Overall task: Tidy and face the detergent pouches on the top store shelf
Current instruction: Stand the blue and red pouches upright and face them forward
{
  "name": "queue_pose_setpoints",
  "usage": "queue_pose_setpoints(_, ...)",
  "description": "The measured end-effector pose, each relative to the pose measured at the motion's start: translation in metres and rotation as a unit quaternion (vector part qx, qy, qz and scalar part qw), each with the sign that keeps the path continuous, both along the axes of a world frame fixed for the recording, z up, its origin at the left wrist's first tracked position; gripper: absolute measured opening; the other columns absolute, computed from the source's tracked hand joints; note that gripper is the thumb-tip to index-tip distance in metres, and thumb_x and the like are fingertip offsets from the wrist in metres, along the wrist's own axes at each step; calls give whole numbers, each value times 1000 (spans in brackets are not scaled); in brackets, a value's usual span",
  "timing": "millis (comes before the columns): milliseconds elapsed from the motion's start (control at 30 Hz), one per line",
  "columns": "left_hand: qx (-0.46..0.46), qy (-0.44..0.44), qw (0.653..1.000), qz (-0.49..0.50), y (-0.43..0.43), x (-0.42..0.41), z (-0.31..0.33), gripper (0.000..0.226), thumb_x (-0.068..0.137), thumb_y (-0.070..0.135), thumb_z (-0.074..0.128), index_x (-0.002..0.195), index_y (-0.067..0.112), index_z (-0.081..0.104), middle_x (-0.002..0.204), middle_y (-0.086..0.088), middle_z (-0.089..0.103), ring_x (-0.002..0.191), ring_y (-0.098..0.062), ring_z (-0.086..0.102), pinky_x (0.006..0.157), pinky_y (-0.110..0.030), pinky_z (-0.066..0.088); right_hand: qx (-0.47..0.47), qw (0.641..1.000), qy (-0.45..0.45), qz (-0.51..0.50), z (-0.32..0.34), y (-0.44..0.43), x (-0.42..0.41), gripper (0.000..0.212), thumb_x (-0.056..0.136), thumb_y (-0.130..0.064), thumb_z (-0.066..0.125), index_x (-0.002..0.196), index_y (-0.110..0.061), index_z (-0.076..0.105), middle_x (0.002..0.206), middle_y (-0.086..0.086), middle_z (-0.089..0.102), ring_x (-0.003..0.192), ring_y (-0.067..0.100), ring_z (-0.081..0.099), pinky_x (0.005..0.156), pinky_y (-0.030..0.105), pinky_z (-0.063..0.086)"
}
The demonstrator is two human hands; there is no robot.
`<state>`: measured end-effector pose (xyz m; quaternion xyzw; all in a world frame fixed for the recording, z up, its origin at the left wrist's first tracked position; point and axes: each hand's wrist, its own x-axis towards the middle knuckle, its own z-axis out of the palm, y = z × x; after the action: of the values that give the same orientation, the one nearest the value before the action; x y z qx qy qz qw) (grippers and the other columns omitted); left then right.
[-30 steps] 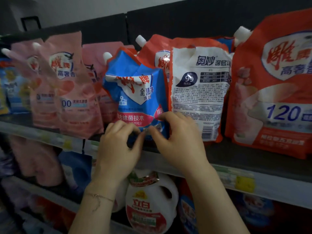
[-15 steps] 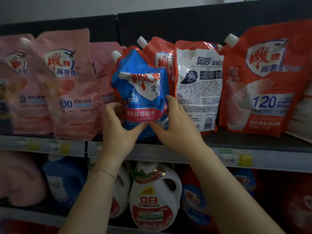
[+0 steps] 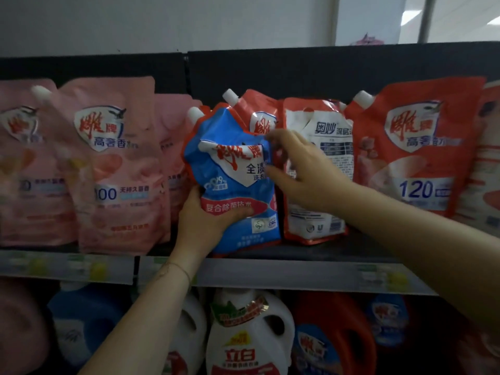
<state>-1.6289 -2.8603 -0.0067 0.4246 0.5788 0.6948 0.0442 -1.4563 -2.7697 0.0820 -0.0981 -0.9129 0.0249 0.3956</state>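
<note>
Dark top shelf (image 3: 311, 253) against a black back panel, pale wall above; price strip along the front edge.

Blue pouch (image 3: 232, 185): stands at the front of the top shelf, base on the deck, between the pink pouches (image 3: 116, 163) on its left and a red-and-white pouch (image 3: 319, 212) on its right that shows its printed back. The front faces you. Blue face, red trim at the edges, a white shield with red characters, a red band lower down. The upper part is creased and slumped, and the white spout cap (image 3: 195, 114) sits at its upper left corner.

Your left hand (image 3: 205, 220) grips the pouch low on its left side, thumb laid across the red band, fingers curled out of sight behind.

Your right hand (image 3: 303, 171) is at the pouch's upper right edge, fingers spread, thumb below them. Motion blur: cannot tell whether it pinches the edge or only touches it.

Large red pouch (image 3: 414, 152) stands further right, face forward. White jug (image 3: 249, 334) on the shelf beneath.
</note>
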Motion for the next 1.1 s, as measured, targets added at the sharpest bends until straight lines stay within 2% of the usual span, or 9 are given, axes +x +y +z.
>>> queue_pose_setpoints(167,21,-6,1000,17,3,0,-2,66,46,27,93,104,32,62,99,12,72,88,-4,69,81,-34,57,-27,999,41,11,42,6,-21,38,98,-27,48,134,-16,41,126,0,50,105,10,49,84,21,43)
queue_pose_setpoints(300,12,-3,999,33,6,-3,-2,63,39,34,92,95,34,62,94,14,71,85,-1,68,79,-31,56,-79,992,-95,-1,74,17,-38,44,94,-20,56,135,-23,39,129,-2,52,110,14,55,78,23,51)
queue_pose_setpoints(467,3,-14,999,31,9,-4,-1,52,47,20,92,89,30,63,87,18,69,78,4,67,74,-23,54,-96,956,-276,18,102,21,-50,71,87,-9,65,145,-28,30,142,-3,45,128,18,45,99,39,47)
queue_pose_setpoints(567,3,-12,1000,23,9,-3,1,49,49,18,91,85,31,62,81,22,67,74,8,65,65,-12,49,-131,942,-308,19,108,23,-57,69,87,-12,65,144,-30,30,137,-1,51,123,20,52,97,40,49)
queue_pose_setpoints(667,10,-26,999,17,9,-3,0,47,50,15,91,86,30,63,81,19,69,76,3,67,69,-17,51,-160,935,-315,14,103,23,-58,57,94,-17,56,144,-27,32,137,2,51,119,19,55,89,30,50)
queue_pose_setpoints(767,15,-35,999,3,9,-2,0,47,53,11,89,88,29,64,78,20,71,76,2,68,64,-15,52,-77,955,-278,-61,80,20,-56,45,102,-31,37,146,-23,30,143,7,46,123,22,51,96,34,42)
queue_pose_setpoints(900,6,-32,999,0,6,-5,4,49,54,14,89,93,29,64,88,14,71,83,-4,68,72,-25,53,42,984,-139,-106,42,16,-45,45,104,-40,22,143,-19,28,130,11,55,93,25,56,77,35,42)
queue_pose_setpoints(1033,3,-52,999,1,3,-3,7,53,44,24,90,92,26,67,91,8,73,86,-13,70,79,-36,55,119,964,-142,-188,30,33,-27,48,102,-44,18,138,-17,35,117,16,61,92,34,60,74,38,45)
queue_pose_setpoints(1100,1,-59,998,7,2,-1,7,53,41,27,89,90,25,67,89,8,73,84,-13,70,80,-39,56,176,941,-174,-230,27,44,-16,46,101,-48,18,111,-19,52,101,11,65,80,28,58,70,35,44)
